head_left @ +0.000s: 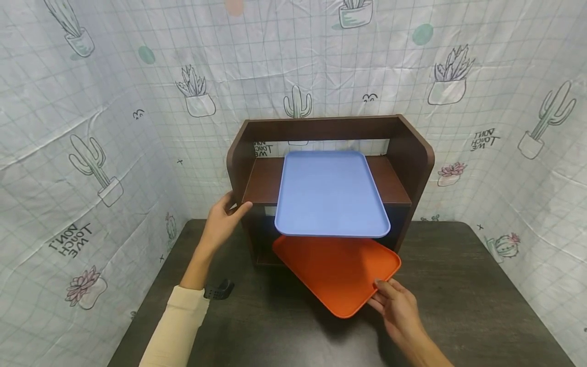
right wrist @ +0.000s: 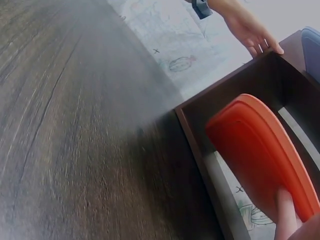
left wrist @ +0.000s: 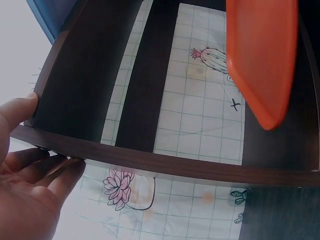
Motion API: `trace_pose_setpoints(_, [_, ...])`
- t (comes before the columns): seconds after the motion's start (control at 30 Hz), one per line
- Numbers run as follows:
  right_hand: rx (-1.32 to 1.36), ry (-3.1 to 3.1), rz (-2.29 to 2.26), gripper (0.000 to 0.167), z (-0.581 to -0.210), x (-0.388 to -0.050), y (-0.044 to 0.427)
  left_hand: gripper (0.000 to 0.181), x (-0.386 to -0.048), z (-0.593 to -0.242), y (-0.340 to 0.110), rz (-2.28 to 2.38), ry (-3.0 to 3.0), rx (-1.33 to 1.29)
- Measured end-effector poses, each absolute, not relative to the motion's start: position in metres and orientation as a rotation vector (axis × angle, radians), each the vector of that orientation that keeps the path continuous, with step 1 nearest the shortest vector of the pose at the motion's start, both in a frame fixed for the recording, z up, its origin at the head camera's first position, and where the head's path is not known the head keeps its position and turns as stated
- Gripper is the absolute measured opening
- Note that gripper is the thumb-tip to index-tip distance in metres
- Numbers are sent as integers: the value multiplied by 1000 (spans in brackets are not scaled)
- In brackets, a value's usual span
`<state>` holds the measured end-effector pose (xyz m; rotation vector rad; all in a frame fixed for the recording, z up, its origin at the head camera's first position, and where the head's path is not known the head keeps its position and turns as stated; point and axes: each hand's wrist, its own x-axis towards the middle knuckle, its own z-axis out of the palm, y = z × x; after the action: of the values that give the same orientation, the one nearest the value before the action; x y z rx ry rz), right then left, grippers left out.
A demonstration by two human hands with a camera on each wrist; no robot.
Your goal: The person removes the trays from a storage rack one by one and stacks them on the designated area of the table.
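Orange tray [head_left: 337, 275] was pinched by right hand [head_left: 399, 308]; left edge of shelf [head_left: 389, 184] was gripped by left hand [head_left: 223, 221]; blue tray [head_left: 331, 196] was supported on shelf, past front edge.

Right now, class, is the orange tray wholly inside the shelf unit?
No, at least partly out: the orange tray, held by the right hand, juts beyond the front of the shelf unit.

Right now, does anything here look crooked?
Yes: the orange tray, gripped by the right hand, is turned askew below the blue tray, which lies nearly square to the shelf but overhangs its front.
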<state>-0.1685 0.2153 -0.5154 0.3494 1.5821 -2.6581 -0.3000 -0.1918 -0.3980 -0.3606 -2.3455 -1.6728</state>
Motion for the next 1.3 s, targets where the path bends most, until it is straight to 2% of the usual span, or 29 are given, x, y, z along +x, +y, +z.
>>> trace_pose_setpoints(0.37, [405, 1587, -2626, 23, -506, -166, 227, 67, -298, -397, -191, -1676, -2339, -354])
trace_pose_setpoints(0.77, [570, 1632, -2505, 21, -500, -167, 242, 75, -298, -397, -192, -1674, -2367, -343])
trace_pose_setpoints(1.3, [486, 1765, -2458, 26, -492, -164, 263, 76, -297, -398, -192, -1655, -2389, -328])
